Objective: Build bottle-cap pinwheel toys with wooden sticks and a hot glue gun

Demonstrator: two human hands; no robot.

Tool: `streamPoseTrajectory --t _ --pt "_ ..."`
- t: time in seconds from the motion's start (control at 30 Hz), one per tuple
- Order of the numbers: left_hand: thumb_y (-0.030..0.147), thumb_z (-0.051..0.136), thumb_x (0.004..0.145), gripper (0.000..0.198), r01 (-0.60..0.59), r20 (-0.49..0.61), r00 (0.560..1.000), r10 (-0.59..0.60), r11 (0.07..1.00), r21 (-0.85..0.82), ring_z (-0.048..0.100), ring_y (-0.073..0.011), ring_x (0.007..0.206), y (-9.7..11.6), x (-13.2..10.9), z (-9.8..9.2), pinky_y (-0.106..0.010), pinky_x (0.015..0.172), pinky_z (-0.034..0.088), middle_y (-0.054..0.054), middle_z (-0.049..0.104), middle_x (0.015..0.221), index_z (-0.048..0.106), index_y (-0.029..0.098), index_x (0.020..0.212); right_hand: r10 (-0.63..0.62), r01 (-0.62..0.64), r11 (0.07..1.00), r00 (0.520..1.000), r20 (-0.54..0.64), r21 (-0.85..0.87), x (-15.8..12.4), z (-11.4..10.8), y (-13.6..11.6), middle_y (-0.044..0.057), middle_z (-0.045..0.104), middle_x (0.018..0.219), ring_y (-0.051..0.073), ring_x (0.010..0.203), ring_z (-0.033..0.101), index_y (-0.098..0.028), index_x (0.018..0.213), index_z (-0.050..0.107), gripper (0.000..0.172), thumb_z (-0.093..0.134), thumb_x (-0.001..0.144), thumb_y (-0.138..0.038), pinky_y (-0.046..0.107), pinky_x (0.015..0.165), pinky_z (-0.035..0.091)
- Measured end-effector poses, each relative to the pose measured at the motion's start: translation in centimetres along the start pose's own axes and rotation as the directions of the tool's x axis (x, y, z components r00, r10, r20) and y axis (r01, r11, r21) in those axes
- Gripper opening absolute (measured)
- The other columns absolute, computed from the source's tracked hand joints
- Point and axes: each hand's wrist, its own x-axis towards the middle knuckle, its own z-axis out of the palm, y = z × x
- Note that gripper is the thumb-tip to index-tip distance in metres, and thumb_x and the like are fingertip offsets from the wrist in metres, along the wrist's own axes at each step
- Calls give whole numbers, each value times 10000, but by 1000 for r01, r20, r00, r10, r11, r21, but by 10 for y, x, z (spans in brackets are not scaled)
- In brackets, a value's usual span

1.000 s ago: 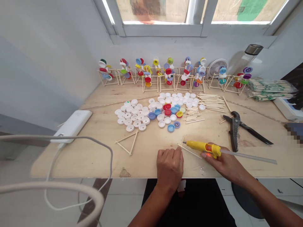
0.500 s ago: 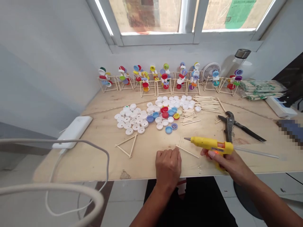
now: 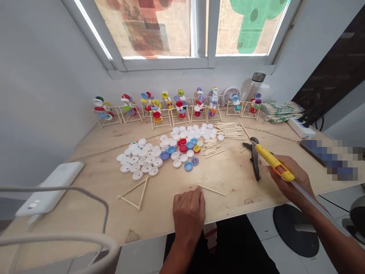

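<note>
Two hands work over the plywood table (image 3: pixel 85 224): my right hand (image 3: pixel 288 186) wraps closed around a yellow hot glue gun (image 3: pixel 273 163), just above the pliers (image 3: pixel 256 161); my left hand (image 3: pixel 188 213), fingers bunched, touches thin wooden sticks (image 3: pixel 212 189) lying flat, though I cannot tell if it grips them.

The glue gun (image 3: pixel 273 163) is yellow with an orange panel, the glue stick (image 3: pixel 310 199) translucent, the bottle caps (image 3: pixel 137 175) mostly white, some blue or red.

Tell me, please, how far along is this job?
Done: a row of stick frames with bottle caps by the wall. In hand: right hand holds a yellow glue gun, left hand touches crossed sticks. Left: loose caps, loose sticks, a bare stick triangle.
</note>
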Motion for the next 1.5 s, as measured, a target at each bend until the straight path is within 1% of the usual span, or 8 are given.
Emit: streamPoseTrajectory --t 0.17,0.4,0.97,1.13,1.23,1.33,1.43,1.5 --pt "154 486 855 145 11 4 1000 -11 1000 -3 588 -154 638 0 -1 1 -317 651 353 -17 647 681 623 170 897 -187 206 940 978 95 -270 -8 7 48 132 625 1031 296 941 584 -196 1083 514 215 410 923 -296 397 785 410" --pt "147 485 859 141 14 14 1000 -14 1000 -12 594 -151 656 1 -1 0 -314 656 354 -20 652 701 622 160 893 -240 292 865 955 176 -407 -4 10 74 136 630 1049 306 967 554 -189 1120 486 218 380 948 -271 398 796 365" --pt "148 490 842 142 56 32 998 -57 998 5 569 -151 617 3 0 1 -321 639 345 -11 620 637 628 178 858 -202 335 825 927 317 -456 10 17 87 178 606 1112 333 1048 500 -137 1137 525 301 395 888 -243 425 817 336" --pt "151 483 849 147 73 45 996 -73 997 1 557 -150 614 4 0 1 -322 641 337 -5 611 625 626 175 867 -201 357 832 907 370 -424 13 9 94 166 564 1209 327 1084 491 -145 1175 528 378 461 832 -287 426 819 361" --pt "155 483 851 146 79 48 996 -79 997 -6 555 -149 613 4 0 1 -322 641 336 -7 614 632 627 174 866 -207 304 872 939 273 -384 14 0 80 153 571 1194 317 1074 505 -160 1173 542 361 451 850 -292 420 826 386" --pt "159 475 857 156 81 42 996 -80 997 -13 555 -146 607 4 0 2 -318 640 336 -12 612 625 630 173 869 -173 196 944 979 106 -264 8 4 38 134 625 1044 296 973 557 -163 1097 575 284 457 876 -295 414 832 416" --pt "162 463 865 171 86 44 995 -85 996 -10 548 -142 595 4 -1 2 -315 640 331 -15 611 616 634 170 879 -208 201 978 961 185 56 -2 28 -18 95 631 985 250 914 582 -193 1039 576 194 477 905 -292 370 791 448" --pt "164 464 867 169 86 48 995 -85 996 -8 548 -144 599 4 0 1 -315 640 326 -17 620 627 632 171 884 -267 211 957 908 322 198 -9 48 -52 89 629 959 243 909 573 -196 1039 571 174 457 928 -267 367 772 439"
